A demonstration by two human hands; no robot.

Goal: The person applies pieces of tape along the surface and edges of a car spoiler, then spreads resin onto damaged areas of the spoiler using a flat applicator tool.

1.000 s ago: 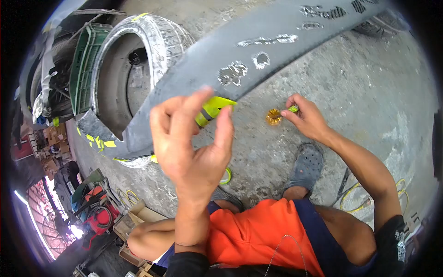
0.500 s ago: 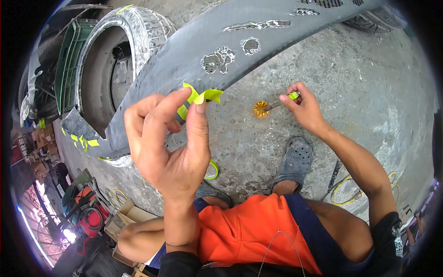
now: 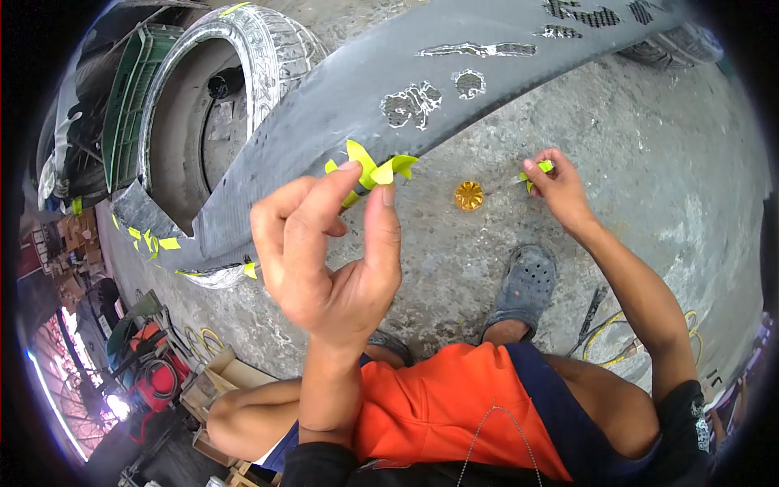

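Observation:
My left hand (image 3: 337,252) is raised in front of the grey panel, thumb and forefinger pinched on a curled piece of bright yellow-green tape (image 3: 395,168). Whether the tape touches the panel behind it is hidden. My right hand (image 3: 558,188) is closed round a thin, narrow tool (image 3: 511,182) with yellow-green tape at its grip; its kind does not show clearly. The tool's far end points at a small amber dish (image 3: 469,196) on the floor. The long curved panel (image 3: 324,105) has several white-outlined patches with a dark woven texture inside.
A whitened tyre (image 3: 260,61) stands behind the panel at the left, beside a green crate (image 3: 134,105). Another tyre (image 3: 673,47) is at the upper right. A yellow cable (image 3: 604,349) lies near my right leg. Red equipment (image 3: 158,385) and wooden boxes (image 3: 215,390) stand at the lower left.
My right hand has drawn the tool back to the right, away from the amber dish. The view has shifted, and my left hand keeps its pinch. A tape roll seen before is now out of sight.

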